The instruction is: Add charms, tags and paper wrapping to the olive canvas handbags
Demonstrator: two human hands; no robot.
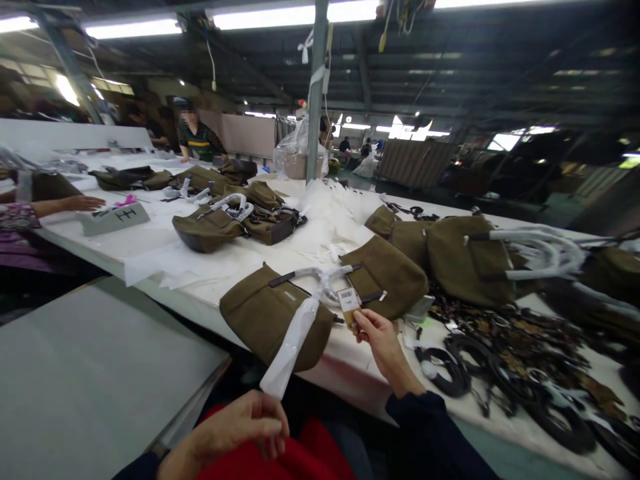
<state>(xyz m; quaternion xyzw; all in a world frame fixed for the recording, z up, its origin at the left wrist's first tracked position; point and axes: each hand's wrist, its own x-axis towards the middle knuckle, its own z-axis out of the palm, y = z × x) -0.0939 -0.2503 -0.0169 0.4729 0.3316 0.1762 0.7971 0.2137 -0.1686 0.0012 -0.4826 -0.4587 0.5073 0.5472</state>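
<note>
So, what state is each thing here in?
Tag: pinched in the right hand, printed side showing.
Left hand: fingers curled, near the white strip's lower end; grip unclear.
White strip: draped across the nearest bag.
Nearest bag: overhanging the table.
Handles at right: wrapped in white.
Black straps: coiled.
Ceiling lights: lit.

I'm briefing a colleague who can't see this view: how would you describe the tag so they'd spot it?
On the long white table, find the two nearest olive bags, with wrapped handles between them. Just below those handles, the right hand holds the tag, a small card. Its white barcode label sets it apart.
</note>
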